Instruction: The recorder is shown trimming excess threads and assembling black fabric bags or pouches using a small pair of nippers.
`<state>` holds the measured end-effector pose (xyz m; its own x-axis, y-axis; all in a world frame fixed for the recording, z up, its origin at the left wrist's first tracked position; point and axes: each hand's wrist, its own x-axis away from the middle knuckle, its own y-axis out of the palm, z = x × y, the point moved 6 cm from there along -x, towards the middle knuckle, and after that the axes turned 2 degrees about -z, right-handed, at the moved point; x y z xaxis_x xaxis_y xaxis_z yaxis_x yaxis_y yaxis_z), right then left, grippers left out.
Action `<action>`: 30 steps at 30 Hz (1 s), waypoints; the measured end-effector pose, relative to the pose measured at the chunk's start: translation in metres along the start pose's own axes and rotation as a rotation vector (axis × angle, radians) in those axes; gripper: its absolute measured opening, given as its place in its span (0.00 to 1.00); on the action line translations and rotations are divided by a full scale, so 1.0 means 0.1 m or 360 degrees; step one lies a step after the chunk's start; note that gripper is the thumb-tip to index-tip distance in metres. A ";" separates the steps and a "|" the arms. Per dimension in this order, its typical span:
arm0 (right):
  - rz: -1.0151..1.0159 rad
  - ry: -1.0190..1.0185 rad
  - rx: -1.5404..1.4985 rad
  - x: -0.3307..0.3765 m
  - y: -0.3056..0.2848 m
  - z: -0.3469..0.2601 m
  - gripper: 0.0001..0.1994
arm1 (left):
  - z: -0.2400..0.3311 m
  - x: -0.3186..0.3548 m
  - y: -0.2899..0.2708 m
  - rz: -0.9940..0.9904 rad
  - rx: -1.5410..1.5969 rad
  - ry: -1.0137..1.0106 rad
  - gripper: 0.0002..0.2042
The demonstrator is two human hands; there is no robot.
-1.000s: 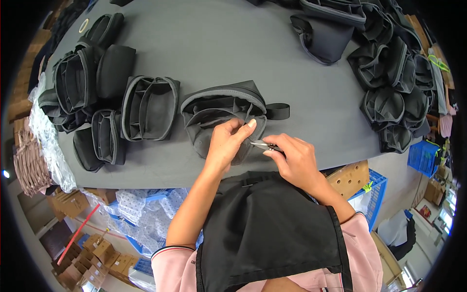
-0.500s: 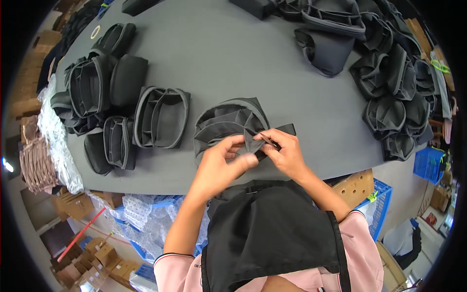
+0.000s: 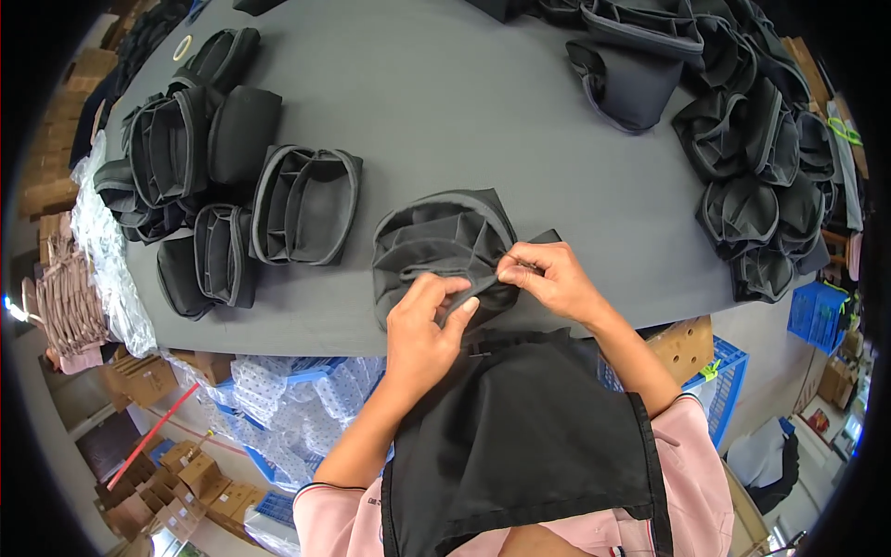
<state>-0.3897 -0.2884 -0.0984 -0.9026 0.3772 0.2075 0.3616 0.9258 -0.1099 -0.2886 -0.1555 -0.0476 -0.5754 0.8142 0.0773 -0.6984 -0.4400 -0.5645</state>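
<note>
A black fabric pouch (image 3: 418, 232) with grey-edged dividers lies mouth up on the table in front of me. At its near side, my left hand (image 3: 427, 325) pinches the fabric rim between thumb and fingers. My right hand (image 3: 554, 280) is closed at the pouch's right edge, with thumb and forefinger pressed together. Something thin and dark shows at those fingertips, too small and hidden to name. Just beyond the right hand, a short black flap (image 3: 549, 238) sticks out. Left of the pouch stands another divided black pouch (image 3: 325, 209), apart from my hands.
Several more black pouches (image 3: 172, 153) are heaped on the left of the grey table (image 3: 464, 111). A larger pile (image 3: 738, 218) runs along the right side. A cream ring (image 3: 182, 47) lies far left. Blue crates (image 3: 729, 390) and bubble wrap (image 3: 297, 408) sit below the near edge.
My right hand has turned and its fingertips have closed in; the small dark pointed tool visible in it before is now mostly hidden. My left hand has moved slightly down along the rim.
</note>
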 end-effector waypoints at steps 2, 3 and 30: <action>-0.0066 -0.0028 0.0083 -0.02 0.01 -0.07 0.06 | -0.26 0.07 0.15 -0.0395 0.0454 -0.0385 0.09; -0.0133 -0.0056 0.0171 -0.03 0.04 -0.09 0.08 | -0.28 0.08 0.13 -0.0398 0.0450 -0.0390 0.09; 0.0385 -0.0360 0.0830 0.53 -0.01 -0.53 0.13 | -0.20 0.13 0.56 -0.0550 0.1684 -0.0705 0.15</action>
<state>-0.4255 -0.2677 -0.0354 -0.8570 0.5079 -0.0875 0.4521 0.6591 -0.6010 -0.3262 -0.1619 -0.0948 -0.2398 0.8408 0.4853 -0.7292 -0.4860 0.4817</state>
